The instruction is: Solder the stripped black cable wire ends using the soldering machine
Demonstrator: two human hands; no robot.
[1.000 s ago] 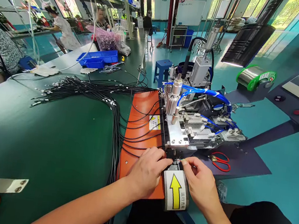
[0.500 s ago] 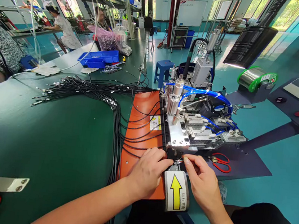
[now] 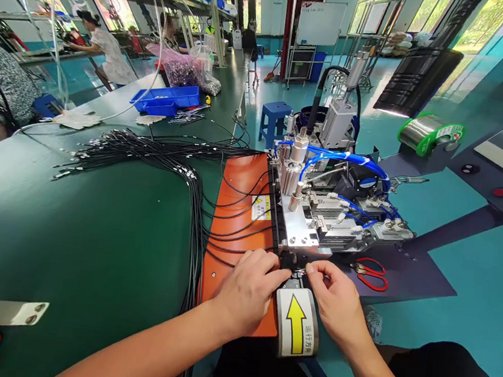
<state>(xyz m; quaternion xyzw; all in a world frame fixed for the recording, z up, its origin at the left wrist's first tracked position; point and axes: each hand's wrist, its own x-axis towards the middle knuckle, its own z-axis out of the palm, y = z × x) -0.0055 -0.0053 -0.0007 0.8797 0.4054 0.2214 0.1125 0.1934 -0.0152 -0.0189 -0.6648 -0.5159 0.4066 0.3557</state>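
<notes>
Left of the arrow-marked end cover (image 3: 296, 324), I have a black cable bundle (image 3: 191, 218) on the green table (image 3: 123, 258), then strands crossing the orange panel (image 3: 225, 274). My left hand (image 3: 250, 292) sits over that panel's edge, thumb reaching toward the cover's far end; I can't tell if it grips anything. Just beyond the cover lie the thin wire ends (image 3: 300, 272), seemingly crosswise, with the pneumatic machine (image 3: 302, 222) hemming them in behind. My right hand (image 3: 338, 303) is nearer, thumb and forefinger pinching them from the right. Red-handled cutters (image 3: 362, 267) lie farther right of the cover, out of the way.
</notes>
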